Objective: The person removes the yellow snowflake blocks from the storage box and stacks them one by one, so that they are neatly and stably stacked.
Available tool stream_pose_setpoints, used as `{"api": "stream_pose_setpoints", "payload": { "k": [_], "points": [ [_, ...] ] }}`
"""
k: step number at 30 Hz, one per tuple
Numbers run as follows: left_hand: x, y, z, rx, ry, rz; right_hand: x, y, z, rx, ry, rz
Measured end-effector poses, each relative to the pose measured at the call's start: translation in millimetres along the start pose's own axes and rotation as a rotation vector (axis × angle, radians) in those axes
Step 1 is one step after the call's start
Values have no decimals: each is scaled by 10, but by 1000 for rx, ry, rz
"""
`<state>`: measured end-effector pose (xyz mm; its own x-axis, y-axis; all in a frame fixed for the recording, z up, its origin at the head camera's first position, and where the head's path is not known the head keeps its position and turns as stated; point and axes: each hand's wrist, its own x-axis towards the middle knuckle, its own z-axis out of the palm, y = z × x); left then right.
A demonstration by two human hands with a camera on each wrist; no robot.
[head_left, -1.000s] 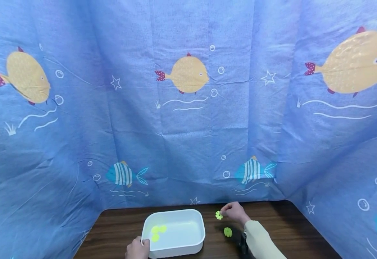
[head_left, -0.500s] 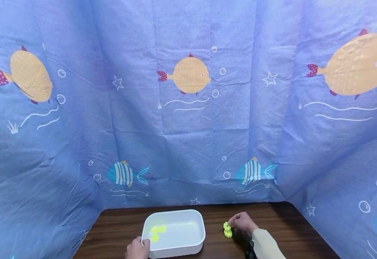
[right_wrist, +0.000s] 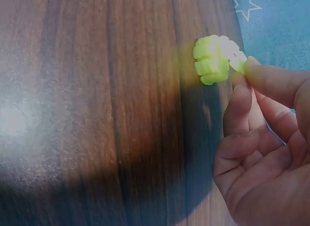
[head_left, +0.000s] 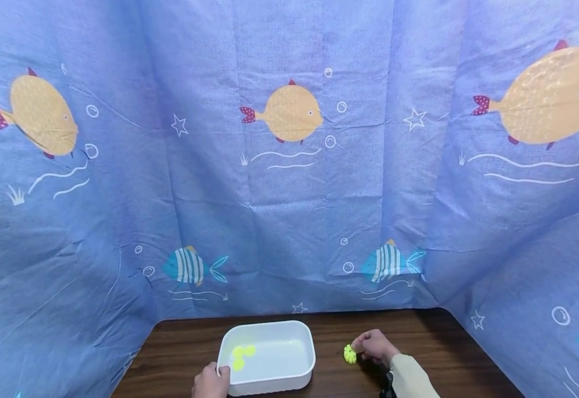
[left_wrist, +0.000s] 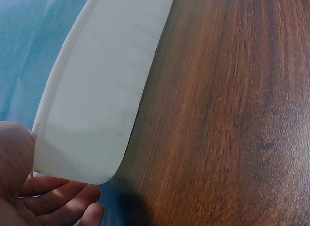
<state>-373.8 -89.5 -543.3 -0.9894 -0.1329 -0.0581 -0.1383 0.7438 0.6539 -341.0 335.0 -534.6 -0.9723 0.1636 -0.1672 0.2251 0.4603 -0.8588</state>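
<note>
My left hand (head_left: 211, 382) holds the near left corner of a white plastic tub (head_left: 289, 383). In the left wrist view its thumb lies at the rim, and the fingers (left_wrist: 65, 199) are under the tub's outer end. Over the table on the right, my right hand (head_left: 376, 347) pinches a thin yellow-green flower-shaped piece (right_wrist: 237, 59) between thumb and fingertips. The piece is close against a thicker notched yellow-green piece (right_wrist: 208, 60), and the two overlap in the head view. Inside the tub, several round yellow pieces (head_left: 238, 351) lie toward the left.
The dark wood-grain table (head_left: 448, 354) ends at a blue curtain (head_left: 289, 237) printed with fish, which hangs along the back and both sides. The tub stands to the left of the right hand.
My right hand has moved right and toward me, bringing its flower-shaped piece from behind the other one onto it. The left hand and the tub have stayed in place.
</note>
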Motion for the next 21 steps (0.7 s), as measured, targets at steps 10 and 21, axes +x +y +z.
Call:
{"api": "stream_pose_setpoints", "payload": {
  "k": [10, 21],
  "points": [
    [0, -16, 35, -13, 19, -8, 2, 18, 40, 11, 21, -2],
    [-26, 15, 15, -16, 14, -3, 23, 59, 47, -2, 37, -15]
  ]
}}
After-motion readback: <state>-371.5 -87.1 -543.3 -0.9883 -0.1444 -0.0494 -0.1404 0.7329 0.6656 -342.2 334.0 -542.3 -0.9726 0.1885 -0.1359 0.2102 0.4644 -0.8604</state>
